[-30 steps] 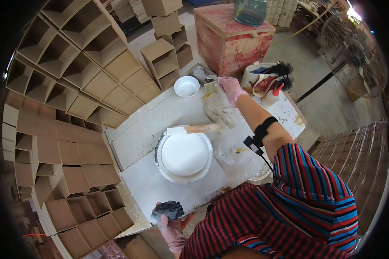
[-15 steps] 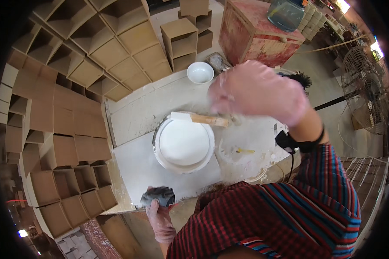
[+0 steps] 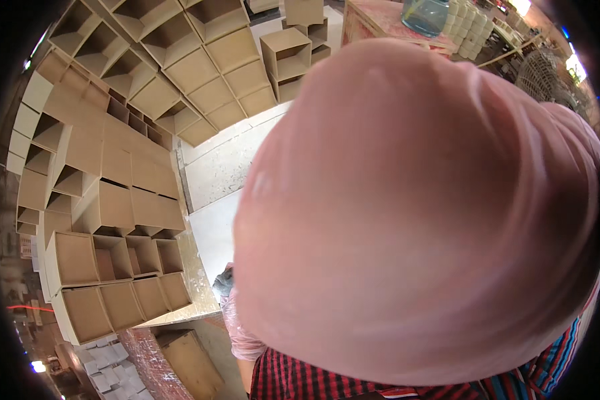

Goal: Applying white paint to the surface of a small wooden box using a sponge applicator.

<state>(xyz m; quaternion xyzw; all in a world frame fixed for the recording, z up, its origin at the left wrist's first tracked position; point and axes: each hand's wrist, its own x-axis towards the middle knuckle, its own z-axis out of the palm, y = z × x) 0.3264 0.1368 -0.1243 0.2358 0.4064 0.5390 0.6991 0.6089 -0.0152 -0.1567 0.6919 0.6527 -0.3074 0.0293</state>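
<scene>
My right hand (image 3: 407, 220), in a pink translucent glove, fills the middle of the view close to the camera. Its fingers cannot be made out, nor whether anything is in them. At the lower left of it, my left hand (image 3: 237, 330), gloved too, shows only in part. It holds a dark grey, rumpled, cloth-like piece (image 3: 224, 281) over the near edge of the white-smeared worktable (image 3: 217, 167). Whatever stands in the middle of the table is hidden behind my right hand.
Stacked brown cardboard boxes (image 3: 140, 167) line the left and far left sides. More boxes (image 3: 285, 53) stand at the back. A reddish chest (image 3: 367, 20) carries a bluish clear container (image 3: 425, 17). Behind are white stacks (image 3: 470, 30) and a fan (image 3: 543, 73).
My right hand has come up close to the camera and now covers the white round tub, the wooden-handled scraper and the white bowl. My left hand still holds the grey piece.
</scene>
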